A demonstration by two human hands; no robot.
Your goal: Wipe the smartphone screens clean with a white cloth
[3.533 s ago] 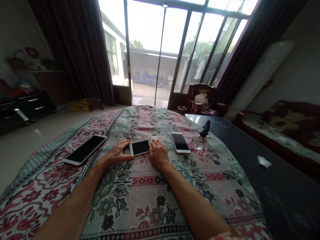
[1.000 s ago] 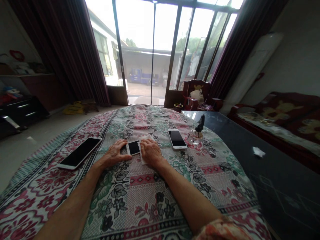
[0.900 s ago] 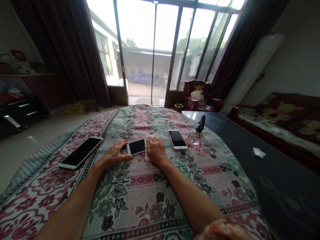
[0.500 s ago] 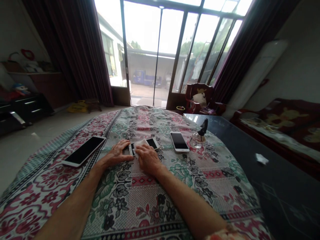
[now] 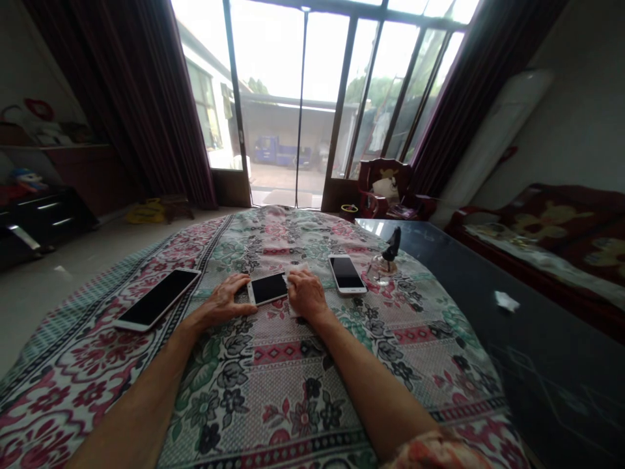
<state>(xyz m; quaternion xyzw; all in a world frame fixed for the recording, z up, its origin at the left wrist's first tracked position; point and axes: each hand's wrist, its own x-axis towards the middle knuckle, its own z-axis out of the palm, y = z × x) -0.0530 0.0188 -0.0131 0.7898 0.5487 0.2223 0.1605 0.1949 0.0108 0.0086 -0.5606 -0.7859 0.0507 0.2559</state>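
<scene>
White smartphone (image 5: 267,288): lying face up on the spread, its dark screen uncovered, at 3 o'clock from our left hand and 9 o'clock from our right hand.
Left hand (image 5: 223,305): we are resting it flat and narrowly curved, fingers touching the phone's left edge, not lifting it.
Right hand (image 5: 305,295): we are pressing it down just beside the phone's right edge, on a white cloth (image 5: 293,311); we cannot tell whether it is pinching the cloth.
Just changed: our right hand and the cloth are sliding off the screen to the phone's right side, leaving the glass showing.
Around us: a large black-screened smartphone (image 5: 157,299) is lying at 9 o'clock, a second white smartphone (image 5: 346,273) at 2 o'clock, and a glass bird figurine (image 5: 385,260) further out at 2 o'clock, on a floral spread (image 5: 288,384), with a dark glass-topped table (image 5: 439,273) at 3 o'clock.
</scene>
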